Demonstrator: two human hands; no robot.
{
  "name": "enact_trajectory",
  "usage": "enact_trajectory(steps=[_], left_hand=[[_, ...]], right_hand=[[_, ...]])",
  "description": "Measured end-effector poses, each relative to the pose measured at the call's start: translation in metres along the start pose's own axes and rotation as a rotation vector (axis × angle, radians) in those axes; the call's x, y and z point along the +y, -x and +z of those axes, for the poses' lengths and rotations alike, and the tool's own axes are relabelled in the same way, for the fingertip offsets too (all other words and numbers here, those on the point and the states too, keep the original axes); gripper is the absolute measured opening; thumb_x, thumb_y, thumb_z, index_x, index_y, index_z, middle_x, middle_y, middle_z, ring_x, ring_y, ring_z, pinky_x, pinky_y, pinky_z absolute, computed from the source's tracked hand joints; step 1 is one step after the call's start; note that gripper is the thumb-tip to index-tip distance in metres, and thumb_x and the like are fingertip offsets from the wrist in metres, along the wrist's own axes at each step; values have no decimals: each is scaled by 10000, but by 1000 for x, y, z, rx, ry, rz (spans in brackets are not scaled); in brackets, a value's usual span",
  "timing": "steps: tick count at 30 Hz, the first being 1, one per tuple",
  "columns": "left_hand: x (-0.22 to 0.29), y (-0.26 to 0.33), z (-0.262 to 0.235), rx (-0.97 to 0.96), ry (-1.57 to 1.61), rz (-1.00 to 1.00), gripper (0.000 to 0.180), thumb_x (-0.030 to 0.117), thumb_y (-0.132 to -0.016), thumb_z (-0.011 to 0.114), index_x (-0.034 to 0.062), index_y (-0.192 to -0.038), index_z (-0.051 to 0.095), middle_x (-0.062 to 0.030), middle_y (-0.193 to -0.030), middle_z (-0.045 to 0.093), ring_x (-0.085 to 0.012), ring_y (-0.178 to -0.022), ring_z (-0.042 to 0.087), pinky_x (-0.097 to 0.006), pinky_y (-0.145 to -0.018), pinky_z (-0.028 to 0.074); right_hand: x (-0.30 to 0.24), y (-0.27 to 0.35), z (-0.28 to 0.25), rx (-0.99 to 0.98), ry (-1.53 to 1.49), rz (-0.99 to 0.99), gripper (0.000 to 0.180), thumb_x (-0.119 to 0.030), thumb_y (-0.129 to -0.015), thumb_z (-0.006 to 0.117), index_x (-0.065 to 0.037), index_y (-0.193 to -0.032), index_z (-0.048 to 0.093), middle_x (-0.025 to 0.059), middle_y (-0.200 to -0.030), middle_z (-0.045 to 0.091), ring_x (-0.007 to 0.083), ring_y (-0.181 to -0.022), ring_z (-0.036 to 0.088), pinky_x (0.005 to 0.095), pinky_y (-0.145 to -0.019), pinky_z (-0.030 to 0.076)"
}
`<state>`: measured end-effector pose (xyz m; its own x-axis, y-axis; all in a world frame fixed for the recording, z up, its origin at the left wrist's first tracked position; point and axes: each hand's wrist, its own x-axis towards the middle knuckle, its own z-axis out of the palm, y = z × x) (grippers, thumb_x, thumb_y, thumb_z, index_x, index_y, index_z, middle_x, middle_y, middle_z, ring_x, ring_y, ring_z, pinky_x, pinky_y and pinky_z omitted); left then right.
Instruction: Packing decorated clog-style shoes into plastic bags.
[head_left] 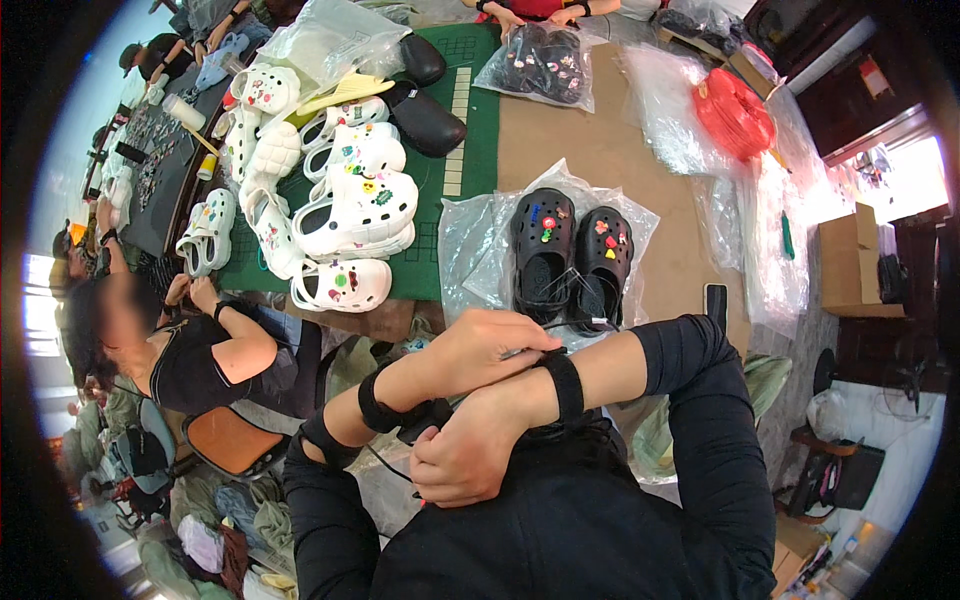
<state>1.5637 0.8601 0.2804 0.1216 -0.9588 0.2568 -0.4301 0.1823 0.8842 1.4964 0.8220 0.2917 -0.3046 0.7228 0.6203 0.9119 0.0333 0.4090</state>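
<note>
My forearms cross in front of my chest. My left hand (485, 348) lies over my right wrist, its fingers bent together at the edge of the black wrist strap (567, 388) there. Below it my right hand (466, 458) is curled closed beside the black strap on my left wrist (378, 400); whatever its fingers may hold is hidden. A thin dark cable runs near its fingers. Just beyond my hands, a pair of black clogs (545, 245) with colourful charms rests on clear plastic bags (470, 235), toes pointing away, a thin tag string across them.
White clogs with charms (355, 215) crowd the green mat (425, 270) at left, near plain black clogs (425, 120). Farther off lies a bagged black pair (545, 65). Red strapping (733, 112) and a phone (716, 305) are at right. A co-worker (190, 345) sits at left.
</note>
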Motion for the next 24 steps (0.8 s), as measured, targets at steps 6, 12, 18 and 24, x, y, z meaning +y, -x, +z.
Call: enact_trajectory(steps=[6, 12, 18, 24], left_hand=[[-9, 2, -6, -63, 119, 34, 218, 26, -746, 609, 21, -962, 639, -117, -872, 636, -261, -776, 621, -312, -688, 493], [-2, 5, -32, 11, 152, -54, 234, -12, -771, 569, 4, -997, 627, -114, -1042, 620, -227, -980, 579, -327, -860, 437], [14, -4, -72, 355, 1212, 234, 369, 302, -958, 310, -14, -1040, 483, -105, -887, 521, -231, -810, 529, -367, -739, 436], [36, -27, -82, 252, 1600, 469, 416, 402, -949, 299, 59, -1000, 529, -40, -816, 462, -157, -749, 416, -298, -716, 351]], right_hand=[[4, 4, 5, 10, -7, 32, 137, -229, -719, 517, -103, -664, 507, -2, -687, 465, 136, -605, 465, 283, -438, 334], [7, 16, 8, 68, 0, 125, 169, -266, -743, 515, -129, -651, 482, -26, -665, 436, 130, -627, 474, 263, -489, 350], [5, 85, -8, 230, -305, 1067, 133, -182, -818, 578, -61, -777, 542, 65, -692, 518, 219, -604, 525, 300, -545, 423], [26, 49, 3, 608, -1193, 1569, 271, -138, -895, 497, 20, -1115, 501, 83, -1021, 578, 138, -917, 527, 293, -806, 427]])
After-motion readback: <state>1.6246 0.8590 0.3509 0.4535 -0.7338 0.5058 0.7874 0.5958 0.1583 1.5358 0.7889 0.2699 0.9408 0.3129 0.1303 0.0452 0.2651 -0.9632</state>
